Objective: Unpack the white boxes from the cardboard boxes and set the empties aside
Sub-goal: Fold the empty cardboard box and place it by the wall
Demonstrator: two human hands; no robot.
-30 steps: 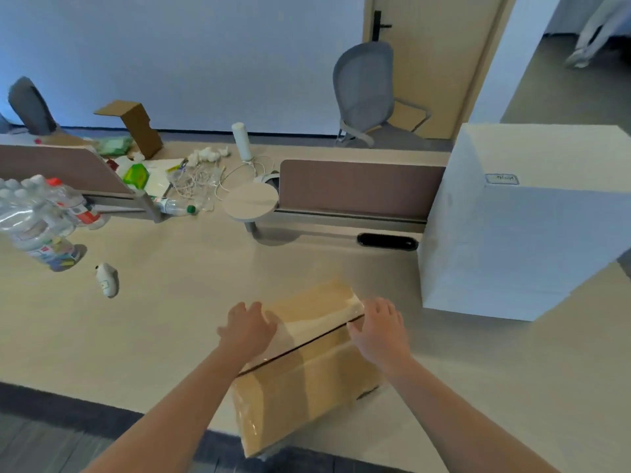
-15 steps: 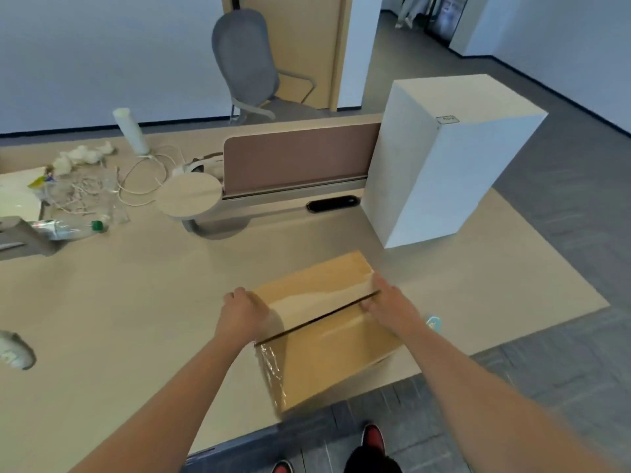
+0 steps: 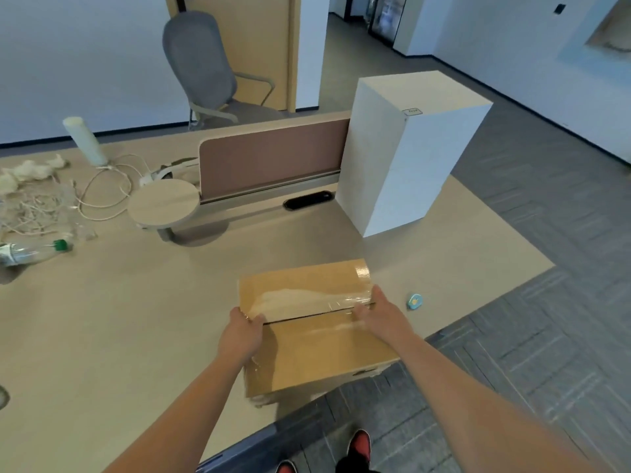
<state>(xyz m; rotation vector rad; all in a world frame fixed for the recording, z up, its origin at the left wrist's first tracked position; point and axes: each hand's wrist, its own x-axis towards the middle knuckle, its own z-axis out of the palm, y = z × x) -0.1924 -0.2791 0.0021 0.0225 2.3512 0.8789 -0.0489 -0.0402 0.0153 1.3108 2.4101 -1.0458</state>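
Cardboard box (image 3: 317,336) sits in the lower centre of the frame, at the near edge of the desk (image 3: 102,336), with a dark seam across its taped top. The left hand (image 3: 240,332) grips its left end, fingers curled over the edge. The right hand (image 3: 380,314) clasps the right end by the seam. A tall white box (image 3: 403,158) stands at upper right, well apart.

Red shoes (image 3: 359,444), dark trousers (image 3: 355,468)
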